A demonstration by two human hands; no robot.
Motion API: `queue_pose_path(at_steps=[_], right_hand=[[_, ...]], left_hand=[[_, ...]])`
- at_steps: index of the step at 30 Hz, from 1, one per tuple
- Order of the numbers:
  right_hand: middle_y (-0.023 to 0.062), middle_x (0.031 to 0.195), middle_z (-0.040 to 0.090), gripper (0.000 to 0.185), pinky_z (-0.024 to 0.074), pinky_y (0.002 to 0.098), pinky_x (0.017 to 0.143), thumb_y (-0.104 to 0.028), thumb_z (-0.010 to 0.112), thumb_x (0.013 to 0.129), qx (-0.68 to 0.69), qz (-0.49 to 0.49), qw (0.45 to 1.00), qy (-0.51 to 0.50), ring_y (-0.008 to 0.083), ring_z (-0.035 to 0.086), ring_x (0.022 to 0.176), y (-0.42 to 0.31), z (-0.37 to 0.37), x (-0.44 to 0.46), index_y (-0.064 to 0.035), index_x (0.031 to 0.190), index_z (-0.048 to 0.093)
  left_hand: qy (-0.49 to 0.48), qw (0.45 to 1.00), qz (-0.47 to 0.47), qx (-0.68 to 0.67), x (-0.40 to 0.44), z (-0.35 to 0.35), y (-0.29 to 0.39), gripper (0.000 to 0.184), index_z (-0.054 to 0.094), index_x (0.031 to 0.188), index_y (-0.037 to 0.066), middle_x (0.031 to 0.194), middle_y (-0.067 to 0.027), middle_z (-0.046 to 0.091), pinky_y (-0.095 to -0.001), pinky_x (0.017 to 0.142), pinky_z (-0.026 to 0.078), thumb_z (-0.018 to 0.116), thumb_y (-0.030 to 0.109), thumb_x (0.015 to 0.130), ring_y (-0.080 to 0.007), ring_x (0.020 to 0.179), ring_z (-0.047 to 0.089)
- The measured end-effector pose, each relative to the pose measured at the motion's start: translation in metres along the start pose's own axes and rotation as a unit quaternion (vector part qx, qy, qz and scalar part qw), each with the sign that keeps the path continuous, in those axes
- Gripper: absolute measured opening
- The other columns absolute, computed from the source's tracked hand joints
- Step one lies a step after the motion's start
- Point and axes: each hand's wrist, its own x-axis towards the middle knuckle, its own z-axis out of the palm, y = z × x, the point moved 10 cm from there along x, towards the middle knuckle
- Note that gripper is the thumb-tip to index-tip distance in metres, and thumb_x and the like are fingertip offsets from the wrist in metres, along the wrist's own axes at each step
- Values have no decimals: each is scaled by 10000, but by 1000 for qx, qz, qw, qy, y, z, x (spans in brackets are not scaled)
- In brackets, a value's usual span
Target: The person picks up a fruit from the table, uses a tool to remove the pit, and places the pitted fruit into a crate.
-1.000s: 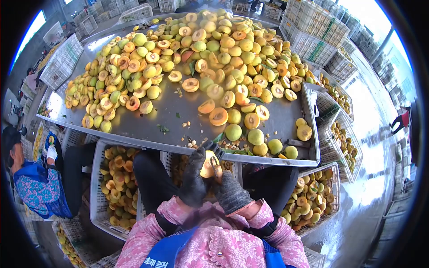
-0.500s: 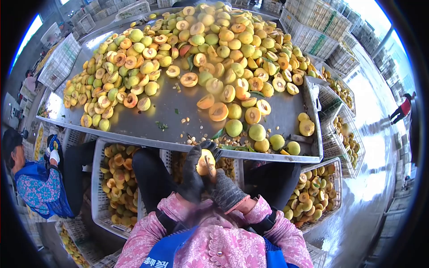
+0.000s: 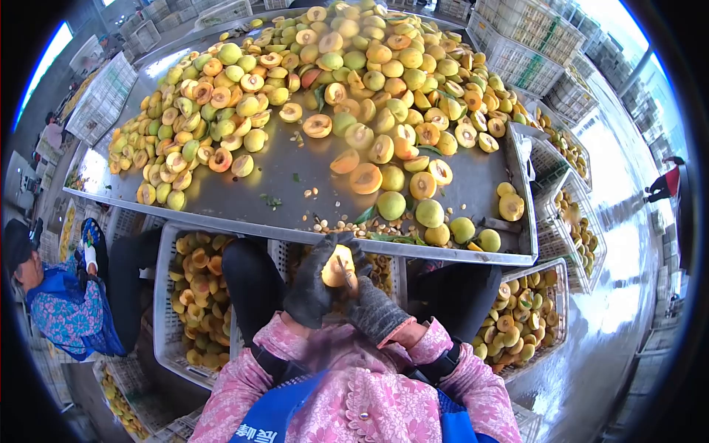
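Note:
My left hand (image 3: pixel 309 286), in a dark glove, is closed around a halved yellow peach (image 3: pixel 334 273), its cut face turned up and toward me. My right hand (image 3: pixel 378 316), in a grey knit glove, grips a small slim tool (image 3: pixel 351 282) whose end meets the cut face. Most of that tool is hidden by the fingers, so its exact kind cannot be made out. Both hands are over my lap at the near edge of a metal table (image 3: pixel 295 240). Heaped on the table are many peach halves (image 3: pixel 365 179) and whole-looking peaches (image 3: pixel 391 205).
Loose pits (image 3: pixel 336 226) and leaves lie along the table's raised near rim. Crates of peach halves stand left (image 3: pixel 164 310) and right (image 3: pixel 563 314) of my legs, with another crate (image 3: pixel 594 258) beyond. A co-worker (image 3: pixel 70 303) sits at left; another person (image 3: pixel 668 181) is far right.
The hands stay together with the peach half, and the tool has shifted slightly on its cut face. The whole view has moved a little.

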Motion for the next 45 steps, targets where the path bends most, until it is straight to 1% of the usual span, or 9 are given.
queue_pose_path(at_steps=[6, 8, 12, 15, 21, 27, 30, 36, 45], right_hand=[[176, 887, 588, 374, 465, 390, 716, -141, 584, 821, -116, -27, 992, -27, 331, 589, 824, 15, 25, 4, -14, 1146, 447], [198, 893, 592, 400, 469, 400, 692, -154, 568, 825, -51, 72, 994, -57, 345, 594, 816, 5, 18, 5, -12, 1171, 425], [230, 874, 596, 435, 473, 416, 655, -163, 550, 828, -121, 96, 983, -95, 359, 600, 780, 15, 28, 6, -1, 1201, 393], [232, 848, 597, 449, 473, 411, 669, -196, 581, 824, -153, 12, 986, -71, 348, 602, 791, 7, 36, 10, 12, 1189, 421], [133, 1011, 625, 304, 484, 301, 715, -113, 571, 857, 172, -1, 963, -210, 190, 612, 861, 17, 60, 9, 10, 1131, 523], [41, 749, 598, 306, 454, 294, 621, -254, 678, 807, 372, 139, 900, -180, 140, 557, 686, 24, 58, 0, -21, 983, 585], [50, 1027, 622, 333, 481, 251, 781, -33, 548, 859, 330, 123, 904, -242, 131, 593, 910, 21, 62, -2, 7, 1187, 504], [-12, 675, 532, 230, 391, 207, 454, -193, 637, 840, 573, 243, 764, -170, 76, 514, 557, 12, 71, -10, -74, 1011, 540], [21, 602, 502, 161, 325, 239, 347, -201, 602, 859, 506, 226, 826, -103, 114, 460, 428, 12, 61, -3, -77, 909, 513]], left_hand=[[49, 998, 34, 10, -2, -12, -1, 447, 485, 1181, -53, 1081, -157, 585, -368, 898, 469, 339, 313, 971, -257, 1004, 573], [47, 988, 85, 117, -2, -35, -8, 391, 507, 1156, -44, 1076, -153, 591, -368, 890, 469, 415, 269, 942, -257, 997, 576], [51, 805, 293, 513, -34, -8, 39, 313, 579, 1082, -3, 1040, -172, 611, -401, 889, 443, 570, 111, 790, -310, 966, 576], [11, 753, 352, 556, -40, 8, 55, 325, 580, 1086, 5, 1039, -173, 612, -416, 891, 440, 570, 109, 778, -331, 961, 574], [-31, 808, 269, 523, -31, -4, 42, 301, 580, 1093, 10, 1051, -155, 614, -403, 905, 431, 549, 105, 809, -315, 1019, 557], [-5, 808, 310, 501, -35, -21, 37, 285, 568, 1108, 0, 1092, -143, 606, -374, 876, 458, 520, 90, 842, -267, 996, 579], [-19, 856, 288, 428, -32, -18, 40, 296, 553, 1130, -7, 1113, -154, 594, -364, 883, 459, 515, 82, 851, -255, 1003, 577], [13, 865, 317, 388, -30, -36, 22, 307, 521, 1171, -21, 1125, -157, 576, -365, 918, 434, 487, 68, 880, -247, 1030, 553], [49, 872, 284, 395, -27, -45, 21, 326, 500, 1195, -30, 1158, -153, 555, -375, 939, 410, 490, 86, 891, -250, 1057, 532]])
